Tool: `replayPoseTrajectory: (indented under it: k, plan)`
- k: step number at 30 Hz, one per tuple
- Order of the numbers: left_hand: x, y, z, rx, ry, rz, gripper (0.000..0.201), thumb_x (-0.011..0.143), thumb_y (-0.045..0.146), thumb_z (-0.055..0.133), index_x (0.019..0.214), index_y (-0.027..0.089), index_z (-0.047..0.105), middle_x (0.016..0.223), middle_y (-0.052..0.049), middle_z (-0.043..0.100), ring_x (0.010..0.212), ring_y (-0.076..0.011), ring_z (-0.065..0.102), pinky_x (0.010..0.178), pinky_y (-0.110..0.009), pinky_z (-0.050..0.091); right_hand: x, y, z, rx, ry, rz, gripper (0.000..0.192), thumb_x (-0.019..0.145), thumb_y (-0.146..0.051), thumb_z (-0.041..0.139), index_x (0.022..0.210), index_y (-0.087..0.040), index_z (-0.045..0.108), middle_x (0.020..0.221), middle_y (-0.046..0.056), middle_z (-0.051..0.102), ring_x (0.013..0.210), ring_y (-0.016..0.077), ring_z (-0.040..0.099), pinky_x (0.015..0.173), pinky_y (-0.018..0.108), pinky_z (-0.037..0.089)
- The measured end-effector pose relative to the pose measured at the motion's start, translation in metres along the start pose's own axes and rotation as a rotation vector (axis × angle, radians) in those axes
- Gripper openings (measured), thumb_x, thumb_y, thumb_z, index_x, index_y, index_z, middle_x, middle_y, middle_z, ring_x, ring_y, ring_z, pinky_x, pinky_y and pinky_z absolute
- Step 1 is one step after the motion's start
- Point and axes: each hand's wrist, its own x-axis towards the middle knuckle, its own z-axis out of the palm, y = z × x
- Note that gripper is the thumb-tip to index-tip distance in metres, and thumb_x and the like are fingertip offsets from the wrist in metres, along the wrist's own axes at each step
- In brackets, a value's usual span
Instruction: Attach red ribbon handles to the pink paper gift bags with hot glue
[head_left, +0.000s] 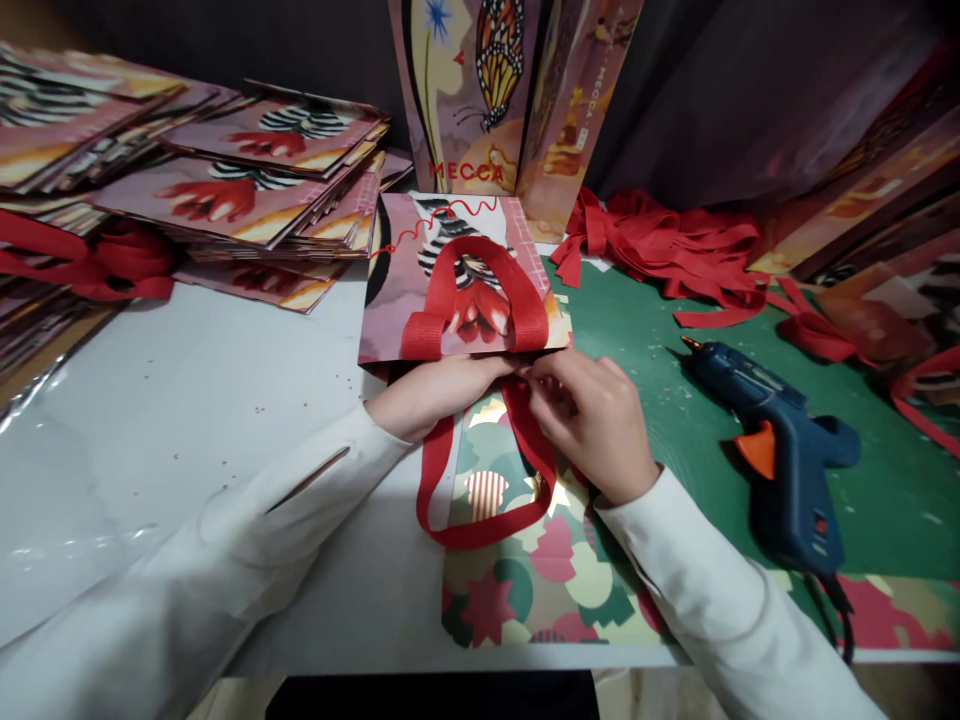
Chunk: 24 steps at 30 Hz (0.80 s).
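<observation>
Both hands are together at the near edge of the flat paper gift bag [457, 285]: left hand [431, 392] pressing its edge, right hand [589, 420] pinching the red ribbon handle [480, 500] (loop hangs toward the camera). Right of the bag lies a blue glue gun [780, 450], red ribbon strips [675, 250] behind it, and stacked flat bags [247, 190] left of it.

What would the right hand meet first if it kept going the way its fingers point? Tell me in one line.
The right hand points left and slightly away; its fingertips would almost at once meet the left hand at the near edge of the paper bag, probably pinching the red ribbon handle between them.
</observation>
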Motion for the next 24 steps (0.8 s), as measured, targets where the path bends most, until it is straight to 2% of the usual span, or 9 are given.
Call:
replayPoseTrajectory:
  k: [4, 8, 14, 20, 24]
  plan:
    - [-0.0009, -0.0005, 0.0004, -0.067, 0.003, -0.047, 0.021, 0.072, 0.023, 0.066, 0.091, 0.016, 0.071, 0.099, -0.003, 0.073, 0.093, -0.0184, 0.063, 0.095, -0.034, 0.045, 0.0003, 0.0005, -0.0032, 0.024, 0.016, -0.003, 0.009, 0.089, -0.022, 0.053, 0.094, -0.02, 0.061, 0.08, 0.0, 0.068, 0.066, 0.0145, 0.056, 0.069, 0.028, 0.033]
    - [-0.0018, 0.0001, 0.0005, -0.094, 0.014, -0.055, 0.023, 0.071, 0.02, 0.067, 0.093, 0.015, 0.071, 0.098, -0.003, 0.073, 0.096, -0.0187, 0.063, 0.098, -0.034, 0.044, -0.0002, 0.0012, -0.0025, -0.004, 0.044, -0.018, 0.01, 0.091, -0.023, 0.054, 0.091, -0.02, 0.063, 0.078, 0.0, 0.068, 0.064, 0.0136, 0.055, 0.068, 0.028, 0.033]
    - [-0.0007, 0.0018, 0.001, -0.128, -0.045, -0.055, 0.022, 0.069, 0.019, 0.067, 0.09, 0.014, 0.072, 0.093, -0.003, 0.074, 0.095, -0.019, 0.065, 0.097, -0.034, 0.046, 0.0005, 0.0016, 0.0011, -0.048, 0.07, -0.005, 0.013, 0.089, -0.021, 0.054, 0.079, -0.02, 0.061, 0.069, -0.001, 0.066, 0.059, 0.0133, 0.053, 0.066, 0.028, 0.032]
    - [-0.0011, 0.0012, 0.0006, -0.155, -0.027, -0.06, 0.019, 0.069, 0.019, 0.068, 0.087, 0.014, 0.072, 0.093, -0.004, 0.074, 0.097, -0.0188, 0.065, 0.1, -0.034, 0.044, -0.0006, 0.0001, -0.0016, -0.002, 0.074, 0.016, 0.007, 0.087, -0.02, 0.055, 0.083, -0.021, 0.06, 0.07, -0.001, 0.066, 0.058, 0.013, 0.052, 0.068, 0.028, 0.035]
    - [0.0012, -0.0006, 0.0002, -0.24, -0.068, -0.112, 0.018, 0.069, 0.021, 0.07, 0.086, 0.015, 0.072, 0.095, -0.004, 0.074, 0.101, -0.0204, 0.064, 0.099, -0.034, 0.045, -0.0014, 0.0003, -0.0028, 0.004, 0.093, 0.011, 0.011, 0.091, -0.023, 0.052, 0.087, -0.021, 0.062, 0.074, -0.001, 0.067, 0.06, 0.0127, 0.054, 0.069, 0.028, 0.035]
